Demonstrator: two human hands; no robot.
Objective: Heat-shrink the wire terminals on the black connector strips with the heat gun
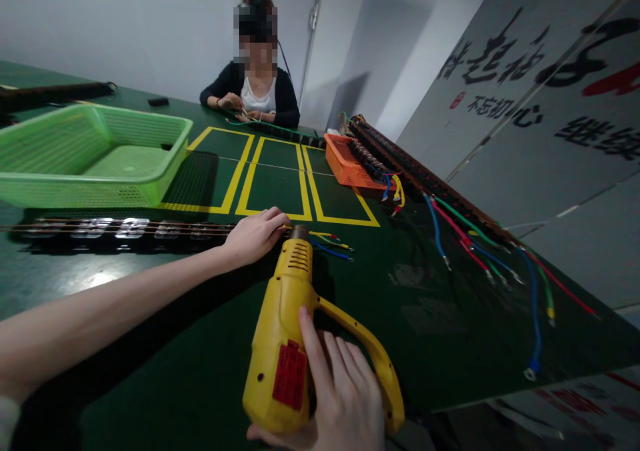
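My right hand point(345, 384) is wrapped round the body of a yellow heat gun point(280, 304), whose metal nozzle point(300, 232) points away from me. Just left of that nozzle, my left hand point(257, 234) is closed on the wire end of a long dark strip point(165, 229) with shiny metal pieces along it. Thin wires run along the strip, and coloured wires with metal terminals point(333, 246) stick out to the right, beyond the nozzle. What exactly lies between my left fingers is partly hidden.
A green basket point(100, 191) stands at the left and an orange basket point(345, 164) at the back right. Dark strips with coloured wire ends point(470, 241) lie along the right edge. Yellow tape point(275, 214) marks the green table. Across it sits a person point(257, 94) handling wires.
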